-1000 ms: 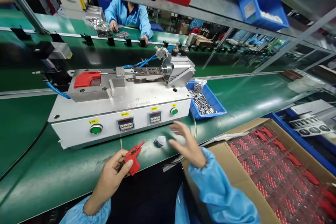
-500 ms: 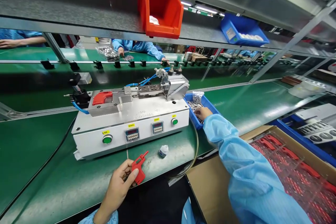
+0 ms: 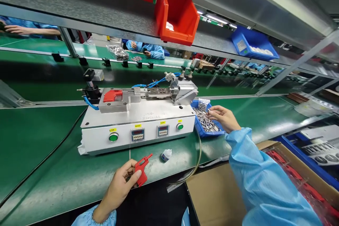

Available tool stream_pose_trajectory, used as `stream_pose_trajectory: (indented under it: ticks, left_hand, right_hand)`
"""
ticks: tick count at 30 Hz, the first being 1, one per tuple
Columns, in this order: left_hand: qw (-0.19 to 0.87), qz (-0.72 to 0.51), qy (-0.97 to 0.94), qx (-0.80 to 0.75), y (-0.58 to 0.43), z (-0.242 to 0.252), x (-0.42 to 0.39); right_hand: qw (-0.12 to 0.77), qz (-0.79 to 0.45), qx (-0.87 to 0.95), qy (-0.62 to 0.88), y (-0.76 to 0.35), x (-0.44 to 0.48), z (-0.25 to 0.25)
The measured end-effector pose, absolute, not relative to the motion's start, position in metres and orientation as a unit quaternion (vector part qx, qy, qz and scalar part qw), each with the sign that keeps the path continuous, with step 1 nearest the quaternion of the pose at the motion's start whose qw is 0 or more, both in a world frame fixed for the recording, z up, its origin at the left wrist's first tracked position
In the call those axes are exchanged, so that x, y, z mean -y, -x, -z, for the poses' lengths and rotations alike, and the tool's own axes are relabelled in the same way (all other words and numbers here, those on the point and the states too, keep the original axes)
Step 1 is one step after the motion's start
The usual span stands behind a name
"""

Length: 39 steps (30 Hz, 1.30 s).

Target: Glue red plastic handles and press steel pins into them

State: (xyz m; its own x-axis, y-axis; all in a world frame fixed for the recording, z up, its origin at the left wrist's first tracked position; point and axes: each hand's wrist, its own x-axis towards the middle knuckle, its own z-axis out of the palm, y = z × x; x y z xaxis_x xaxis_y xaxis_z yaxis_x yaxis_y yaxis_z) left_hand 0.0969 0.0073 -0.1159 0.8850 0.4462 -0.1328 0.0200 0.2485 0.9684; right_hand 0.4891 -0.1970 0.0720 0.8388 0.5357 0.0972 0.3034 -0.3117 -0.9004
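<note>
Gripping a red gun-shaped part (image 3: 142, 173), the left hand (image 3: 119, 186) hovers near a bottle (image 3: 166, 155). The right hand (image 3: 224, 117) pinches a metal pin (image 3: 208, 110) at a blue bin (image 3: 211, 134).

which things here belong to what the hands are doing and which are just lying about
Seem to belong:
red pistol-shaped part, held in the left hand
blue bin of metal pins, at the right hand
bench machine, a similar red part in its fixture
cardboard box of red parts

Apparently just lying about:
small labelled bottle
red shelf bin, blue shelf bin
</note>
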Motion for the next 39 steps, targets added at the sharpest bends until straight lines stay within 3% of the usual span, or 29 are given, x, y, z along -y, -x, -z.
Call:
stream_pose_trajectory:
  ticks: [5, 14, 17, 19, 22, 24, 39]
  left_hand:
    - [0.769, -0.149, -0.596, -0.176, -0.108, 0.111, -0.008]
    - [0.734, -0.195, -0.627, -0.172, -0.115, 0.106, -0.013]
    - [0.733, -0.199, -0.627, -0.172, -0.116, 0.103, -0.014]
    - [0.731, -0.202, -0.629, -0.171, -0.117, 0.102, -0.015]
    - [0.732, -0.205, -0.628, -0.169, -0.117, 0.101, -0.017]
    - [0.733, -0.204, -0.627, -0.167, -0.117, 0.101, -0.018]
    - [0.728, -0.189, -0.641, -0.153, -0.113, 0.094, -0.021]
  right_hand:
    - [0.522, -0.082, 0.352, 0.773, -0.444, 0.144, -0.111]
    - [0.373, -0.076, 0.602, 0.702, -0.380, -0.032, -0.140]
    - [0.328, -0.033, 0.629, 0.704, -0.372, -0.079, -0.136]
    - [0.253, 0.017, 0.645, 0.720, -0.367, -0.099, -0.131]
    - [0.133, 0.082, 0.668, 0.727, -0.361, -0.115, -0.123]
    - [0.099, 0.099, 0.673, 0.727, -0.360, -0.118, -0.118]
    - [0.060, 0.134, 0.662, 0.735, -0.364, -0.111, -0.109]
